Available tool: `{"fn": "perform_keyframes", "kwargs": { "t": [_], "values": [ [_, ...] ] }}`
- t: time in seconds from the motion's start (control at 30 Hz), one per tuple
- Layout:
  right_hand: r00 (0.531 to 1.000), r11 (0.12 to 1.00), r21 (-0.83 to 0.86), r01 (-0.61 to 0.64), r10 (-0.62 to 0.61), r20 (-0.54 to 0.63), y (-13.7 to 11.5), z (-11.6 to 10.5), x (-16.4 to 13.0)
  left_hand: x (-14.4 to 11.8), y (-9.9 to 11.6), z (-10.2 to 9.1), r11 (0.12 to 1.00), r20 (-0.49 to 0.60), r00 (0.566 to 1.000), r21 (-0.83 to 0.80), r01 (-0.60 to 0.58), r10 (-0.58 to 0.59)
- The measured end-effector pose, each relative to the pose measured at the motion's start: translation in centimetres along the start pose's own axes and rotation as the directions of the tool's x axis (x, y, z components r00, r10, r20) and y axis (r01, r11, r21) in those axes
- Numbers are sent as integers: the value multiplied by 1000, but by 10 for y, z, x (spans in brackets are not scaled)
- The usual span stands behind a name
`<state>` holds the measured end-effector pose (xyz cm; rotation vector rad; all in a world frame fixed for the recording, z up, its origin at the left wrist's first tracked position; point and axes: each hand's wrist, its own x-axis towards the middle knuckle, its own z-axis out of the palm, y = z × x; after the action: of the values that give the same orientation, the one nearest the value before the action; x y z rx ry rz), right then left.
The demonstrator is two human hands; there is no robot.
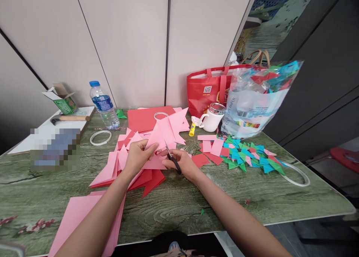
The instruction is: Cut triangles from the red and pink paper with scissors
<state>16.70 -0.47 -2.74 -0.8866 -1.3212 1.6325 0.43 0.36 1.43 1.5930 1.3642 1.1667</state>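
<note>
1. The left hand comes in from the lower left on a bare forearm that lies low across the table; the wrist is bent slightly, the back of the hand faces the camera, and the fingers are closed on the near edge of a pink paper sheet, thumb on top.
2. The pink paper sheet stands tilted up off the table between the two hands, its pointed corners reaching up and to the right; it sits above the pile of pink and red sheets.
3. The right hand comes in from the lower right on a long, straight forearm; its fingers are curled through the black handles of the scissors and clamped on them.
4. The scissors point up and away from the person; the blades meet the lower edge of the pink paper sheet; whether the blades are parted I cannot tell.
5. Right of the right hand lie loose pink squares and a heap of small green, blue and pink triangles; behind them stand a white mug, a yellow glue stick, a clear bag of folded pieces and a red tote bag.
6. Behind the left hand stand a water bottle and a white tape ring.
</note>
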Motion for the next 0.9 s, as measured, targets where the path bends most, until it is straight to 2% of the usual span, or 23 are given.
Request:
{"fn": "perform_keyframes", "kwargs": {
  "t": [0.6, 0.9],
  "values": [
    [999, 997, -61, 40, -40, -7, 5, -2, 1, -2, 6, -1, 1000, -10, 1000, -6, -5, 5],
    [998, 995, -73, 65, -65, -5, 9, -4, 3, 0, -3, -2, 1000, 24, 1000, -2, -12, 12]
  ]
}}
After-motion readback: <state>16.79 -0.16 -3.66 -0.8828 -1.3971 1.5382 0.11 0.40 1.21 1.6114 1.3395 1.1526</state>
